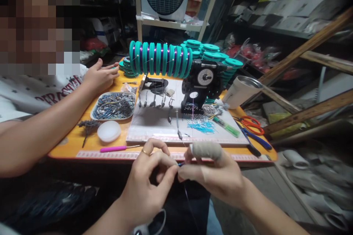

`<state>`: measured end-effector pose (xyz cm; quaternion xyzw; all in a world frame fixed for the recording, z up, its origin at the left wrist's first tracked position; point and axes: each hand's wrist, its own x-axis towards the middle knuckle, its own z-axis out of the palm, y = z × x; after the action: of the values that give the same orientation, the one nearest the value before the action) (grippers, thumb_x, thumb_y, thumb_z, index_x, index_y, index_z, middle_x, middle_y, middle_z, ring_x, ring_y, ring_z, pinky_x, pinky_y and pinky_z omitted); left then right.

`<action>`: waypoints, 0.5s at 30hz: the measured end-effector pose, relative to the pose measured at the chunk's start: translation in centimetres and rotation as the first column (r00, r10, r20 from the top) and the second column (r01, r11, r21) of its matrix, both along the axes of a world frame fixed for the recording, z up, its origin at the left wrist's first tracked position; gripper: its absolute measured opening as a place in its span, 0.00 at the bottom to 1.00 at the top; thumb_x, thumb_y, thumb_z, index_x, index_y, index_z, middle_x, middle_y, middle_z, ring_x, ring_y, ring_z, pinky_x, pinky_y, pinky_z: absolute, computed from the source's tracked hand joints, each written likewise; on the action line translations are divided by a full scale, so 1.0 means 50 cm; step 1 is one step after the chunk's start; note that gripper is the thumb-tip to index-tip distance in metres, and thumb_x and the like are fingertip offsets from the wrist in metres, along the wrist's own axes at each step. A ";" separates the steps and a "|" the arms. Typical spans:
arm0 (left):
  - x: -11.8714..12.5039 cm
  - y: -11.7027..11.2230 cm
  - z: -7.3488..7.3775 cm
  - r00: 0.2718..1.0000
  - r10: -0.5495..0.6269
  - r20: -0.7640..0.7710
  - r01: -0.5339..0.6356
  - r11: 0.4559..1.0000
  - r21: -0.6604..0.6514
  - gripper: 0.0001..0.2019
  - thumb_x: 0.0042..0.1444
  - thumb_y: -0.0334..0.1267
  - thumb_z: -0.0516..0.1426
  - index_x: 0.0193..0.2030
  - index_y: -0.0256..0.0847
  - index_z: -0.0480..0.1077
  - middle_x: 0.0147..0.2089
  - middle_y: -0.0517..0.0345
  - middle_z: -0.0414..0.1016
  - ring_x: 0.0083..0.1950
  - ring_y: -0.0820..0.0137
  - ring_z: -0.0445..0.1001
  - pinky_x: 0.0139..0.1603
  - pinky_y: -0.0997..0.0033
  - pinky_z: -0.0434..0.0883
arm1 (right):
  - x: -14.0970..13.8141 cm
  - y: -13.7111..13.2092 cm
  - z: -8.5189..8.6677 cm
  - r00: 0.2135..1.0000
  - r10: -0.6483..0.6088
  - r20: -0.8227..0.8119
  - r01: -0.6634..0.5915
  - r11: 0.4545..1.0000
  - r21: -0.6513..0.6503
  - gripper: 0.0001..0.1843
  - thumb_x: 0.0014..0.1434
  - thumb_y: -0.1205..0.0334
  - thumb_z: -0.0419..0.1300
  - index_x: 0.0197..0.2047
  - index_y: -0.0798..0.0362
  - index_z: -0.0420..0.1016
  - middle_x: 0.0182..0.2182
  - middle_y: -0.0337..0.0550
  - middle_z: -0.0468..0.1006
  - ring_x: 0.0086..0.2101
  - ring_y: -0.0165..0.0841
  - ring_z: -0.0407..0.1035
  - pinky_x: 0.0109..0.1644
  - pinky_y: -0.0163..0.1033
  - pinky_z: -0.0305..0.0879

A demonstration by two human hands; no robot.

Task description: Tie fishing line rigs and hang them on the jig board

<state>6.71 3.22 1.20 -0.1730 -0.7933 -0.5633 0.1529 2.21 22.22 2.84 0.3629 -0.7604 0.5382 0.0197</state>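
Observation:
Just off the table's front edge, my left hand (154,176) and my right hand (215,174) meet fingertip to fingertip. Both are closed in a pinch on a thin fishing line (187,194), which hangs down below them. A small dark blue piece (180,164) shows on the line between the fingertips; its exact kind is too small to tell. Grey tape wraps my right index finger, and my left hand wears a ring. Beyond the hands, a dark weight (179,135) lies on the white board (154,128). A row of teal spools (161,59) wound with purple line sits on a black winding device (202,80).
A co-worker's hand (100,77) rests at the table's left. Around the board are a tray of small metal parts (113,106), a white round lid (109,131), a pink-handled hook tool (113,149), blue pliers (256,139), orange-handled scissors (252,125) and a tumbler (242,91).

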 end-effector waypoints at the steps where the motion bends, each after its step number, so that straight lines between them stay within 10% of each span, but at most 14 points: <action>1: 0.002 0.002 -0.003 0.983 0.068 -0.169 -0.084 0.992 -0.093 0.04 0.58 0.25 0.57 0.34 0.35 0.71 0.40 0.57 0.64 0.31 0.86 0.64 0.30 0.86 0.65 | -0.004 -0.004 0.006 0.995 0.002 -0.097 -0.002 1.000 -0.006 0.03 0.61 0.67 0.64 0.39 0.53 0.79 0.38 0.42 0.72 0.35 0.24 0.69 0.38 0.29 0.70; 5: -0.005 0.003 -0.017 0.799 0.100 -0.593 -0.320 0.906 -0.278 0.09 0.54 0.20 0.59 0.40 0.31 0.71 0.42 0.52 0.69 0.41 0.76 0.73 0.43 0.78 0.73 | -0.026 -0.037 0.033 0.931 -0.088 -0.354 0.103 0.994 0.024 0.07 0.64 0.72 0.60 0.37 0.55 0.79 0.36 0.42 0.71 0.38 0.23 0.68 0.40 0.27 0.67; 9: -0.020 -0.008 -0.023 0.732 -0.097 -0.675 -0.239 0.891 -0.387 0.12 0.51 0.20 0.61 0.43 0.29 0.71 0.42 0.48 0.76 0.42 0.70 0.76 0.45 0.70 0.75 | -0.035 -0.054 0.033 0.920 -0.108 -0.376 0.148 0.986 0.079 0.03 0.63 0.70 0.63 0.36 0.54 0.77 0.33 0.40 0.73 0.34 0.22 0.66 0.36 0.25 0.64; 13: -0.012 -0.008 -0.017 0.982 -0.045 -0.185 0.023 0.993 -0.120 0.03 0.57 0.26 0.58 0.34 0.36 0.69 0.39 0.54 0.75 0.39 0.78 0.75 0.32 0.84 0.69 | -0.023 -0.032 0.022 0.915 -0.133 -0.382 0.166 0.984 0.056 0.08 0.64 0.73 0.58 0.46 0.54 0.69 0.38 0.42 0.72 0.35 0.23 0.67 0.37 0.26 0.67; 15: -0.005 -0.005 -0.015 0.970 -0.130 0.207 0.091 0.978 0.188 0.09 0.60 0.34 0.58 0.30 0.35 0.67 0.38 0.56 0.73 0.36 0.81 0.72 0.29 0.87 0.66 | -0.015 -0.017 0.024 0.907 -0.019 -0.420 0.056 0.996 0.075 0.13 0.62 0.76 0.53 0.48 0.54 0.65 0.43 0.46 0.71 0.42 0.27 0.69 0.45 0.31 0.70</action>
<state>6.45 2.96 0.47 -0.1399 -0.7413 -0.6547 0.0482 1.44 21.36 4.03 0.4556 -0.7677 0.4142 0.1772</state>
